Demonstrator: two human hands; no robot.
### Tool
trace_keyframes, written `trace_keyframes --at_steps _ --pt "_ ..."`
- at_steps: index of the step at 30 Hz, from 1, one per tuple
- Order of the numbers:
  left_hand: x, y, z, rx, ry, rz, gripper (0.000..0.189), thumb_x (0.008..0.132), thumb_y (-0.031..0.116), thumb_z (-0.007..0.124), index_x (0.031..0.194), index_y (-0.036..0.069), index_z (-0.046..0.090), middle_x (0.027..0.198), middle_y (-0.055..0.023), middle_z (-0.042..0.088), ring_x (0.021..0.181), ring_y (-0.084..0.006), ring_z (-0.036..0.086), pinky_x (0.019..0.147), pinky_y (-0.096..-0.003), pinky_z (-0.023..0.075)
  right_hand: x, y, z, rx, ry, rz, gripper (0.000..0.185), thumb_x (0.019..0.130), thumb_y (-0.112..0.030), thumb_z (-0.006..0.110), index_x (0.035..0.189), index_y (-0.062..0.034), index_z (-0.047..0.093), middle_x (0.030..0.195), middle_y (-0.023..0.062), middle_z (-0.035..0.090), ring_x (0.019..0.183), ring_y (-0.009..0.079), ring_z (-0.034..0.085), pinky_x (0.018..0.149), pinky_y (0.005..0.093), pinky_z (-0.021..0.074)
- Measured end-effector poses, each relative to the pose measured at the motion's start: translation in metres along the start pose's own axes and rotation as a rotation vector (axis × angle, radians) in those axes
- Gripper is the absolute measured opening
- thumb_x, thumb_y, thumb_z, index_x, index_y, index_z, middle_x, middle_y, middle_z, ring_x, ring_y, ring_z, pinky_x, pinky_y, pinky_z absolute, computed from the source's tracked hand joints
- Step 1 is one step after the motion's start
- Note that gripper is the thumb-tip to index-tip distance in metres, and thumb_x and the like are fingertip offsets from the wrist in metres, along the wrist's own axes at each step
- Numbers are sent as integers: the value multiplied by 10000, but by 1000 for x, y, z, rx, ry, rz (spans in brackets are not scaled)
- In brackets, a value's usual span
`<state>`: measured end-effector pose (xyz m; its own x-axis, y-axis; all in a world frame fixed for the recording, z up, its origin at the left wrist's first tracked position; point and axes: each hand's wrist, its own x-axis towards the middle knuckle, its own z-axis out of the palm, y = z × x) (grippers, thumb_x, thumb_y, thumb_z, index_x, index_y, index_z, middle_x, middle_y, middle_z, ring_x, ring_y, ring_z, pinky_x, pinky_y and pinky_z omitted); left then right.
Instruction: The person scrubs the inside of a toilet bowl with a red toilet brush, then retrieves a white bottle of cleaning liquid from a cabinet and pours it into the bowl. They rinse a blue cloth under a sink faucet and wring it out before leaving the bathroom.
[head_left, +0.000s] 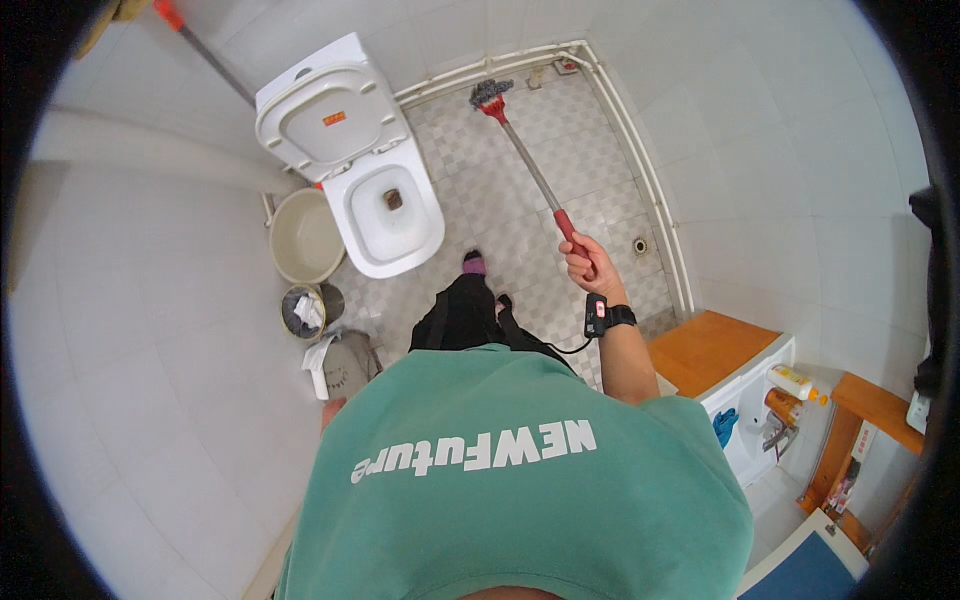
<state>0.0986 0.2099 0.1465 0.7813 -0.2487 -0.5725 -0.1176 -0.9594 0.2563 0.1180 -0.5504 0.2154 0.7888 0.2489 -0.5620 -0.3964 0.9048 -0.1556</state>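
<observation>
My right hand (590, 264) is closed around the red grip of a mop (531, 159) with a grey metal shaft. The mop's grey string head (490, 93) rests on the tiled floor near the far wall, beside the toilet. Of my left arm only a bit of skin shows at the left edge of the green shirt; the left hand itself is hidden. Left of the mop stands a white toilet (394, 214) with its lid and seat raised and something brown in the bowl. A black device is strapped to my right wrist.
Left of the toilet are a beige basin (307, 236) and a waste bin (303, 311). White pipes (645, 161) run along the walls. A floor drain (640, 246) lies at right, near an orange-topped cabinet (712, 349) and a sink (746, 427) with a bottle (791, 381).
</observation>
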Motion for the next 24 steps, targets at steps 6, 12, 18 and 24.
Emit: trace_keyframes --at_steps 6,12,18,24 --pt "89 61 -18 -140 -132 -20 282 922 300 543 873 25 582 801 -195 605 761 -353 610 643 -464 464 39 -78 -21 390 187 -152 213 942 -171 603 889 19 523 639 9 481 458 65 414 416 187 365" --pt "231 198 -78 -758 -238 -395 274 957 299 541 970 31 598 744 -53 592 675 -164 578 538 -313 456 61 -174 -64 371 282 -254 171 925 -103 597 946 48 520 754 43 527 496 67 440 451 187 399" --pt "330 336 -194 -568 -72 -263 390 957 255 570 1258 7 569 959 -60 651 828 -141 615 674 -267 494 108 -280 -94 486 313 -288 144 918 -50 572 968 75 520 805 70 551 579 102 495 517 221 455" --pt "351 390 -232 -601 6 -295 378 953 214 568 1232 -41 573 905 -45 647 742 -116 566 671 -251 455 178 -372 -114 453 375 -324 159 845 25 574 974 99 519 860 145 583 691 199 574 593 248 525"
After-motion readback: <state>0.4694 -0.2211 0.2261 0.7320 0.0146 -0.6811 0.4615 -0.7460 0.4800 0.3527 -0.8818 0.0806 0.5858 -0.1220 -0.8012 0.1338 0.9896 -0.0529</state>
